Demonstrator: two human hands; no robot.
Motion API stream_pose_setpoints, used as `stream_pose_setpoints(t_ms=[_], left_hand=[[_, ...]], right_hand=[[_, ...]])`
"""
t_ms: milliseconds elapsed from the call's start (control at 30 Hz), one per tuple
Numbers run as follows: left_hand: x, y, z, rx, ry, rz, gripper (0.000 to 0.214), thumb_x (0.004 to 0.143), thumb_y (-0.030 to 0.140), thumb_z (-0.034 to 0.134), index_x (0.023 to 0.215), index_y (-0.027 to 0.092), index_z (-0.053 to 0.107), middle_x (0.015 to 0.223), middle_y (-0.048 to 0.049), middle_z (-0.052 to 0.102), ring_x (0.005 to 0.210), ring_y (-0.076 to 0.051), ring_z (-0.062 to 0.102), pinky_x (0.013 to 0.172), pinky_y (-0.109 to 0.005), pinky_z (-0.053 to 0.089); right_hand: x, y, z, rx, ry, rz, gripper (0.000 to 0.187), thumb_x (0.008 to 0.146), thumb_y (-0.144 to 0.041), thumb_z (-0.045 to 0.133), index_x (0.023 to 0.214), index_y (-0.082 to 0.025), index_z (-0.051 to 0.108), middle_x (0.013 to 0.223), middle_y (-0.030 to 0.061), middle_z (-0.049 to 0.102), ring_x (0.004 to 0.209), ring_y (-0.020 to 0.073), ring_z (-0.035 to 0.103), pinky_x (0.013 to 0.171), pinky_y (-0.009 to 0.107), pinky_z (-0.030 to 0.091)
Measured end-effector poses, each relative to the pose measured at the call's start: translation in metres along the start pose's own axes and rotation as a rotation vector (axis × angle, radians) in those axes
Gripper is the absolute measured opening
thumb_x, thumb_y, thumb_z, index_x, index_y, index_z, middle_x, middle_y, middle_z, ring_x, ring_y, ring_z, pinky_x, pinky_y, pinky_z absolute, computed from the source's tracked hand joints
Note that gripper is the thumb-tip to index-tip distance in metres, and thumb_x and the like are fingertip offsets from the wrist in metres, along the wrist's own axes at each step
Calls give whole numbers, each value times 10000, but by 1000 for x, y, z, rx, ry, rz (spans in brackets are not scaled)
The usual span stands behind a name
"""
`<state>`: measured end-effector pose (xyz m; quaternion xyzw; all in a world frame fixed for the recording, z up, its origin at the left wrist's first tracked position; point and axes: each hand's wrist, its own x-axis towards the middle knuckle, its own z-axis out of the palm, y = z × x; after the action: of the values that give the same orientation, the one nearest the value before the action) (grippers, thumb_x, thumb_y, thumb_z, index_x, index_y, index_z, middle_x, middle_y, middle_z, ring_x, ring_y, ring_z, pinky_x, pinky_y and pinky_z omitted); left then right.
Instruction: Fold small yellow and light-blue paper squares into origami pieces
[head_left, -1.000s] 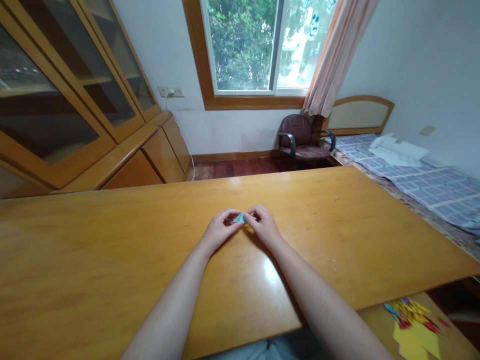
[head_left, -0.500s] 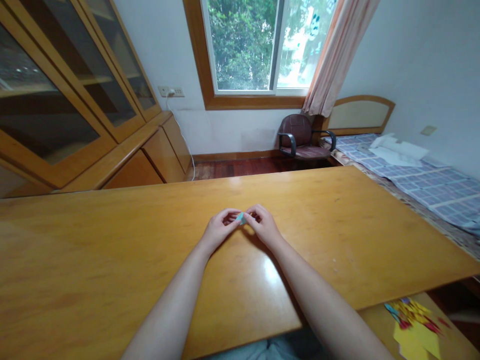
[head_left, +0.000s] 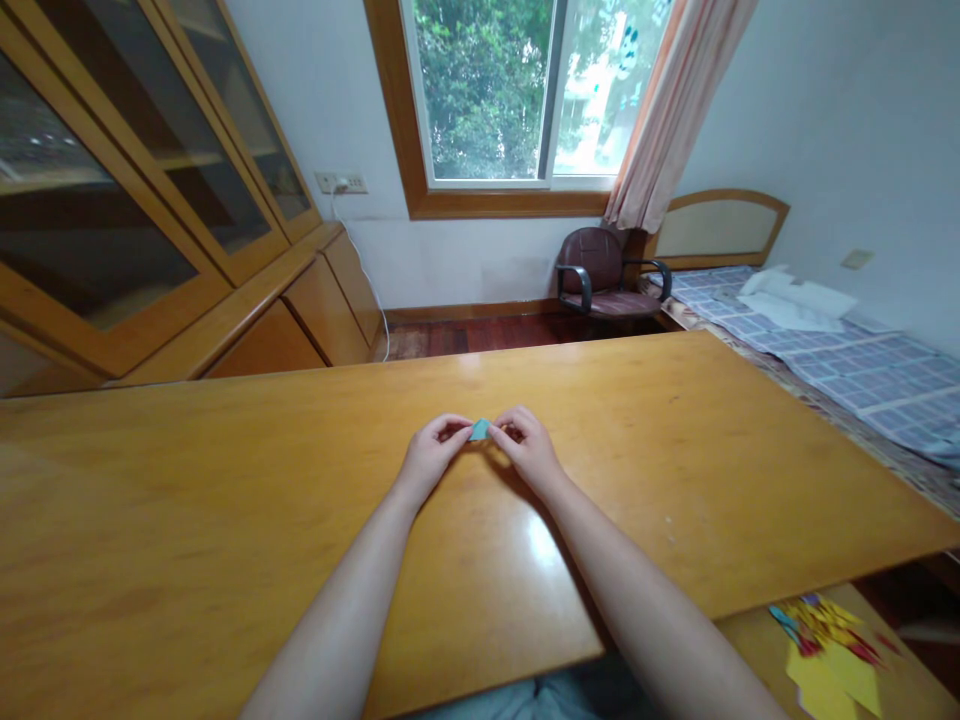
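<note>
A small light-blue piece of folded paper [head_left: 479, 430] is held just above the wooden table [head_left: 225, 520], near its middle. My left hand [head_left: 435, 450] pinches the left side of the paper between thumb and fingers. On the opposite side, my right hand [head_left: 526, 443] grips the right edge in the same way. The fingertips cover both ends of the paper, so only its middle shows. Fine creases are too small to make out.
Yellow paper sheets [head_left: 832, 680] and a pile of yellow, red and blue scraps [head_left: 821, 625] lie on a lower surface at bottom right. Beyond the table are a chair [head_left: 592, 265], a bed [head_left: 840, 350] and a glass-doored cabinet [head_left: 247, 250].
My hands have drawn slightly apart, the left one moving a little left and up. More of the blue paper now shows between them.
</note>
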<state>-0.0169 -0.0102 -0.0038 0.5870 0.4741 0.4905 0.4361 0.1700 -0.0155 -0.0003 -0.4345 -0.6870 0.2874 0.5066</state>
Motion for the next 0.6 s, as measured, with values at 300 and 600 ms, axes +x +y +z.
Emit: stream_pose_setpoints(t_ms=[300,600], left_hand=[[-1,8,-2,24,9,9,271,782,432,691,838,167,708,858,-51,719,843,-208,647,831,-319,501],[-1,8,-3,-147,64,-69,415,720,474,764,965,158,655,981,-76,706,915,-223,670,894,-368,513]], right_hand=[[1,1,1,10,4,9,153,874,-309,644,765,-203,669,763,14,616,679,151,549,660,278,438],[0,-1,0,17,-10,-13,94,863,-271,663,804,-222,718,789,30,663,756,178,603,723,306,482]])
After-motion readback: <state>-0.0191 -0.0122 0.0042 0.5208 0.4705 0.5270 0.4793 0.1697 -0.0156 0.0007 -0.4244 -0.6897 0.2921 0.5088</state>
